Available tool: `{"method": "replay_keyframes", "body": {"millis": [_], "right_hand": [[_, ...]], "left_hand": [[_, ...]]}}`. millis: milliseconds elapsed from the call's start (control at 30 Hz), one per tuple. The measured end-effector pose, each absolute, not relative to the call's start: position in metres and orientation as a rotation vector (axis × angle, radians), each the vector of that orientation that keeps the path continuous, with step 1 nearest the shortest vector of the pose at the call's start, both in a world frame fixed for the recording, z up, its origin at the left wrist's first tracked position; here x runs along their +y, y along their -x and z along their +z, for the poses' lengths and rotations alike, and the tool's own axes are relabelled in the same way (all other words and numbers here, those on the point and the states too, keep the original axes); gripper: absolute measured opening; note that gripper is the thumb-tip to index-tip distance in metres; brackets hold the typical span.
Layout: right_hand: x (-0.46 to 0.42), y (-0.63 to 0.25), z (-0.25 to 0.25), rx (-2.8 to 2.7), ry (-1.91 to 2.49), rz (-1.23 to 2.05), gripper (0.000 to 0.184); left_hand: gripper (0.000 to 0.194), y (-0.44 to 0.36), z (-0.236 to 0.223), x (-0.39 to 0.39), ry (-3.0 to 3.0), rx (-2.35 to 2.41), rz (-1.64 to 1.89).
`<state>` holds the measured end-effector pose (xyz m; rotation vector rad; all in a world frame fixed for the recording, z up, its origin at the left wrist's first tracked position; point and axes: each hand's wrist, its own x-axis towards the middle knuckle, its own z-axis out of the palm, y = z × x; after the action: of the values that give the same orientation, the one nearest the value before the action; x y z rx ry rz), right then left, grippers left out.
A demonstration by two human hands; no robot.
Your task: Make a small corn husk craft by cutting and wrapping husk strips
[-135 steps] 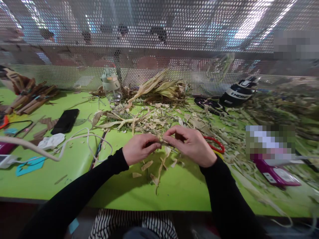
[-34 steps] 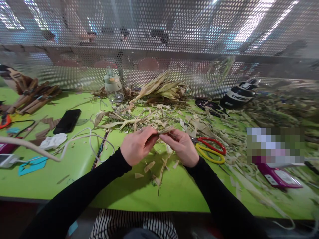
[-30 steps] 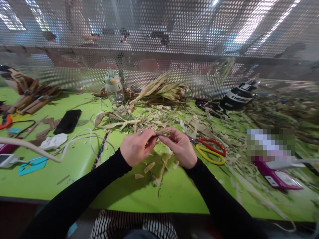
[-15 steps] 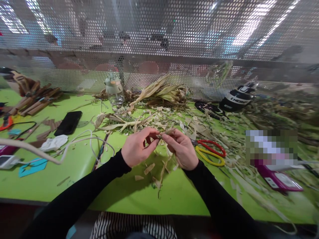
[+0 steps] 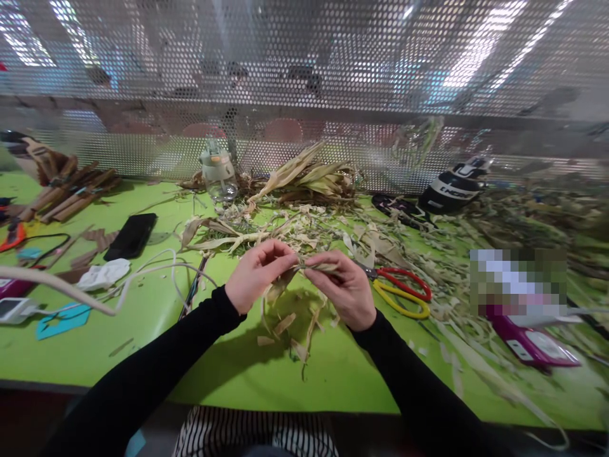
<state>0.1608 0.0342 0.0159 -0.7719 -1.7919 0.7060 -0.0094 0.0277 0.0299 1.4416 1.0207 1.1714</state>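
Note:
My left hand [image 5: 254, 276] and my right hand [image 5: 349, 289] meet over the front of the table, thumbs and fingers pinched on a thin, pale dried leaf strip [image 5: 301, 267] that looks like corn husk. Its right end lies along the fingers of my right hand. A looser pale piece [image 5: 276, 291] hangs below my left fingers. On the table under the hands lie small dry husk scraps [image 5: 285, 324]. Scissors [image 5: 402, 291] with red and yellow handles rest just right of my right hand, their blades partly hidden.
A heap of shredded leaves [image 5: 304, 225] and a husk bundle [image 5: 314, 178] lie behind, beside a clear bottle [image 5: 219, 171]. Leftward are a black phone [image 5: 132, 236], white cables [image 5: 114, 310] and brown sticks [image 5: 71, 197]. A dark bottle [image 5: 451, 190] leans against the perforated screen [image 5: 304, 82].
My left hand has moved slightly left and the fingertips have drawn apart a little. More of the strip shows between them, and a loose piece now hangs under the left fingers.

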Motion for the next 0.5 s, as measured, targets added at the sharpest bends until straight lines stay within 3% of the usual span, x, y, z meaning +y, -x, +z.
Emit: {"method": "replay_keyframes", "body": {"millis": [133,200,300,500], "right_hand": [[0.035,-0.169,0.022,-2.088,0.559,0.159,0.015],[0.034,-0.17,0.024,-2.103,0.532,0.055,0.018],[0.029,-0.168,0.026,-1.982,0.704,0.21,0.021],[0.029,-0.163,0.021,-1.828,0.856,0.683,0.018]], "left_hand": [[0.016,0.013,0.034,0.023,-1.637,1.099,1.178],[0.014,0.015,0.034,0.02,-1.873,1.127,1.267],[0.012,0.014,0.031,0.016,-1.991,1.047,1.377],[0.014,0.006,0.025,0.02,-1.477,0.868,1.363]]}}
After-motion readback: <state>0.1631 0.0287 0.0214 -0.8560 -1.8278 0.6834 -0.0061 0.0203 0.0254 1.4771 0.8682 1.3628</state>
